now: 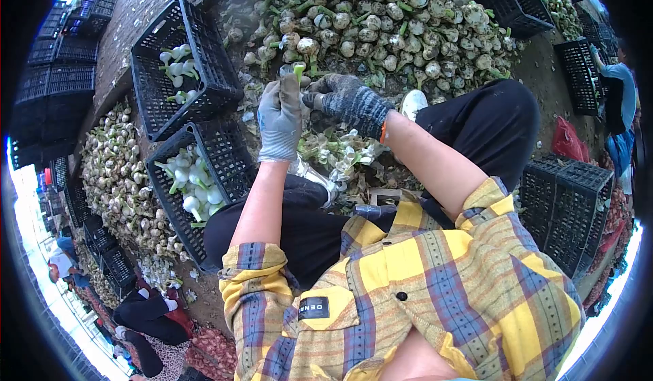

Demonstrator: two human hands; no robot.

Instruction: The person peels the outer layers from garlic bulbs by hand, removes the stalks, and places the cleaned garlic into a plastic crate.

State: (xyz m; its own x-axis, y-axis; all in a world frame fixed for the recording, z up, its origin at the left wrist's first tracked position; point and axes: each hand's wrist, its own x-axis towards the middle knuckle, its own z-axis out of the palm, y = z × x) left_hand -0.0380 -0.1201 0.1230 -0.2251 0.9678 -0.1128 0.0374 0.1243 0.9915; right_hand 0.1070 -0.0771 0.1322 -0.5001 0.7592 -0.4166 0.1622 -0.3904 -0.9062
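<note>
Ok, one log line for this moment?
Gloved left hand: gripping garlic stem; right hand: alongside, contents unclear; black crates: white garlic bulbs

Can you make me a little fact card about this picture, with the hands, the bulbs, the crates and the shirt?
Left hand: grey glove, gripping a green stem
Right hand: dark striped glove, beside the left; what it holds is unclear
Big pile: dirty bulbs, beyond the hands
Upper crate: black, a few cleaner white bulbs
Lower crate: black, more white bulbs
Shirt: yellow plaid
</note>
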